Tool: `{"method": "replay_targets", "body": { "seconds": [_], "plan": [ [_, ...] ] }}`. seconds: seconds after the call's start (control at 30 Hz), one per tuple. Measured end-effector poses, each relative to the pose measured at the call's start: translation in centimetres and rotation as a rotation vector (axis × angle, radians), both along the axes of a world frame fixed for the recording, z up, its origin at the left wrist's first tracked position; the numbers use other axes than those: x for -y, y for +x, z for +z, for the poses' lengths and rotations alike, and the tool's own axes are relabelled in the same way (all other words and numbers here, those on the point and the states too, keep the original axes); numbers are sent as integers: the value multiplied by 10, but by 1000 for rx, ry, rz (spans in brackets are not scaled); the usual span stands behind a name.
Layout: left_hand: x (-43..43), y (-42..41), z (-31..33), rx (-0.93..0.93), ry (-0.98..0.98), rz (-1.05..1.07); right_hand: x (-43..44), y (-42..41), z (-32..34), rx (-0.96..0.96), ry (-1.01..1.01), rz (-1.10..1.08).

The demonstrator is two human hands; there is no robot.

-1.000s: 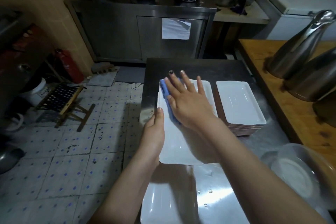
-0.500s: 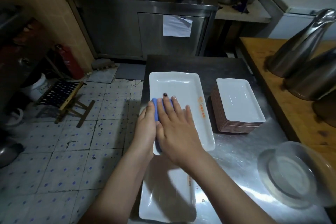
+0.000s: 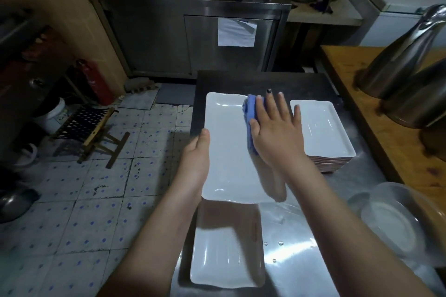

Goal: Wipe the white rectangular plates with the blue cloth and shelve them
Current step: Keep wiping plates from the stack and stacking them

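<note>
Mid-wipe: flat-fingered right hand (image 3: 277,137) presses cloth (image 3: 251,113) on plate (image 3: 226,157), left hand (image 3: 195,154) grips its rim; stack (image 3: 323,128) and second plate (image 3: 224,255) apparently unshelved.

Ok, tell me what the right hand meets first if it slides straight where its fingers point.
The right hand is at the far rim of the plate it wipes; past that only bare dark tabletop shows, so the way looks free. The plate stack lies aside.

We see a glossy, smooth white plate (image 3: 226,152) on the shiny metal counter (image 3: 301,260). The blue cloth (image 3: 251,108) is soft fabric, and the bench (image 3: 386,132) is matt wood.
</note>
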State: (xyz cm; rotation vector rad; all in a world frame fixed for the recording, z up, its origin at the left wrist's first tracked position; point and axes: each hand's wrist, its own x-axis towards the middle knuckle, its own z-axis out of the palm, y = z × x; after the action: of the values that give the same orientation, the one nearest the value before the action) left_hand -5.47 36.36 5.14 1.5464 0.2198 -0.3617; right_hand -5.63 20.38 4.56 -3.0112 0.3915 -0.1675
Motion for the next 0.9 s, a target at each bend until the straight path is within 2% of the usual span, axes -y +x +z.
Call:
{"method": "replay_targets", "body": {
  "seconds": [0.13, 0.23, 0.4, 0.5, 0.63, 0.7, 0.83, 0.9],
  "plan": [
    [-4, 7, -3, -27, 0, 82, -33, -40, -18, -75, 79, 164],
    [2, 4, -5, -46, 18, 58, -52, -46, -21, -137, 151, 256],
    [11, -8, -3, -54, -33, -12, -20, -5, 0, -64, -19, 93],
    [-1, 0, -3, -26, -25, 14, -14, -23, -7, -51, -54, 34],
    [-3, -4, -1, -19, -26, 17, -56, -52, -20, -85, 99, 274],
    [2, -11, -2, -22, -24, -4, -63, -40, -16, -58, 91, 317],
    [-3, -16, -2, -26, -31, -4, -36, -17, -4, -37, -37, 62],
    [-10, -13, -2, -13, -15, -2, -28, -26, -7, -53, -38, -59]
  ]
}}
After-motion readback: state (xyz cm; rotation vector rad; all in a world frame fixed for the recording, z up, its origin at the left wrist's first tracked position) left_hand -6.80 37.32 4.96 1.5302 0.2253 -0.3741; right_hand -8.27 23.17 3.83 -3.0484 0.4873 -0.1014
